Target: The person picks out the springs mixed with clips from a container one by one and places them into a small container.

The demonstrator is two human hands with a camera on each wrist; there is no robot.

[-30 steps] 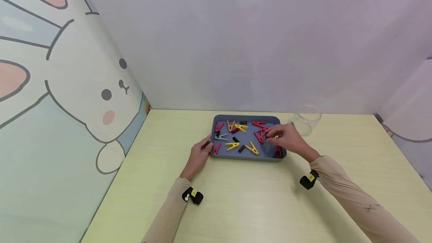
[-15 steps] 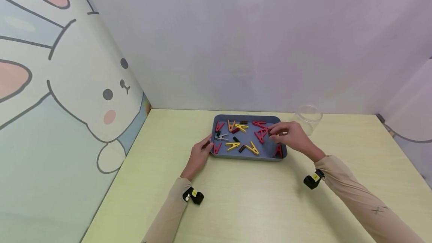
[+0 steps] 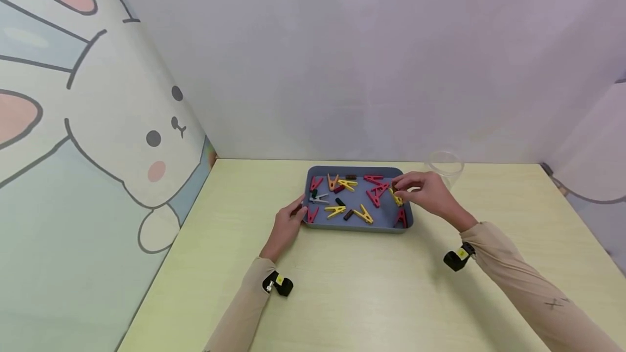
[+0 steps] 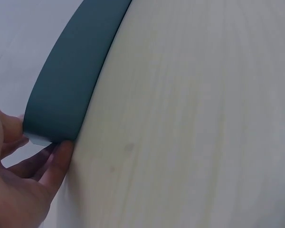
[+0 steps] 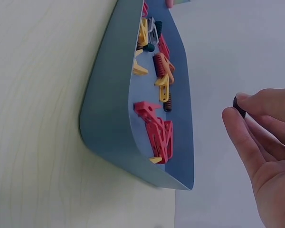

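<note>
A blue-grey tray (image 3: pixel 359 228) holds red, yellow, orange and grey plastic clips with several small ribbed cylinders among them. My left hand (image 3: pixel 285 228) grips the tray's left end; in the left wrist view its thumb and fingers (image 4: pixel 59 166) close around the corner. Over the tray's right side, my right hand (image 3: pixel 430 194) pinches a small dark cylinder (image 5: pixel 239 108) between thumb and fingertip, above the rim. Its fingers mostly cover the piece. Just under that hand lies a yellow clip (image 3: pixel 395 198), with red clips (image 3: pixel 375 198) to its left.
Behind the right hand stands a clear round container (image 3: pixel 446 163), partly hidden by it. Tray and container are on a pale wooden table (image 3: pixel 342 292). A white backdrop (image 3: pixel 342 58) rises along the far edge, and a rabbit-printed panel (image 3: pixel 112 140) borders the left.
My right hand has lifted from low in the tray and shifted right with the small dark cylinder, uncovering a yellow clip. My left hand stays on the tray.
</note>
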